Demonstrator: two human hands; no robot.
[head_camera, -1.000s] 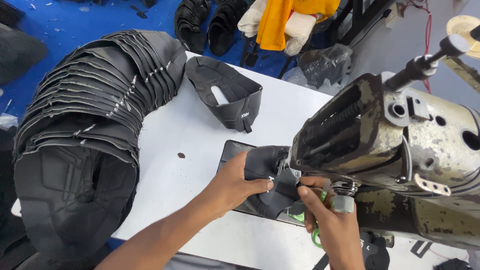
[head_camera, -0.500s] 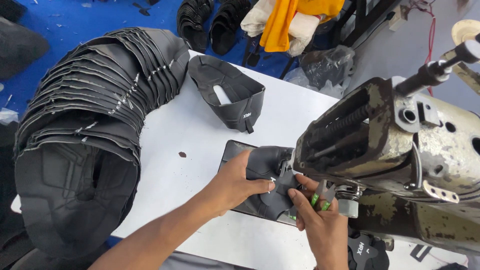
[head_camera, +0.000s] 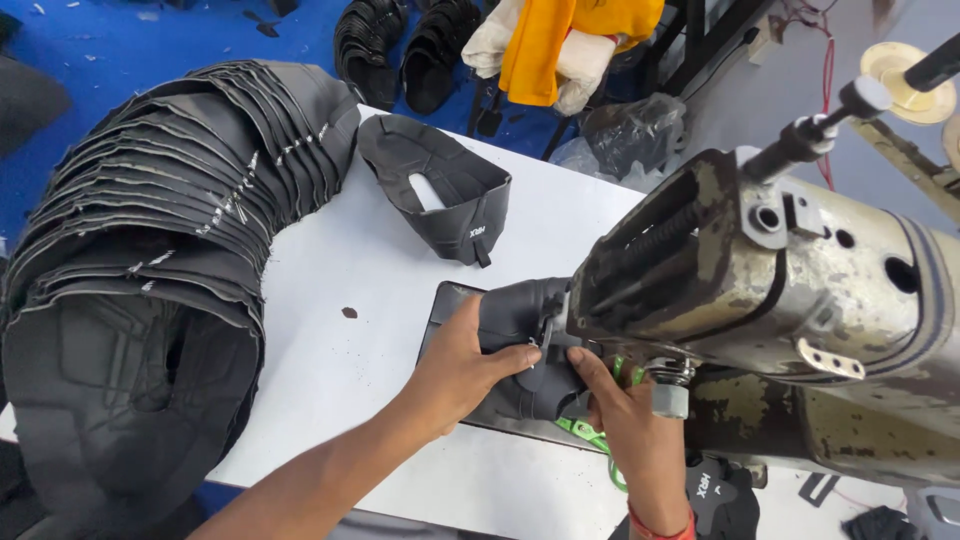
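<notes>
A black shoe upper piece (head_camera: 520, 315) lies under the head of a worn sewing machine (head_camera: 760, 290) on the white table (head_camera: 390, 300). My left hand (head_camera: 465, 365) presses flat on the piece from the left, thumb toward the needle area. From below, my right hand (head_camera: 625, 425) touches the same piece with its fingertips beside the needle; green-handled snips (head_camera: 590, 435) lie under it. The needle itself is hidden by the machine head.
A long fanned stack of black shoe uppers (head_camera: 170, 250) curves along the table's left side. One finished black upper (head_camera: 440, 195) stands behind the work. On the blue floor beyond lie more black pieces (head_camera: 400, 45) and yellow and white cloth (head_camera: 560, 45).
My right hand has moved up from the snips to the piece by the needle. My left hand has barely moved. The camera has shifted slightly.
</notes>
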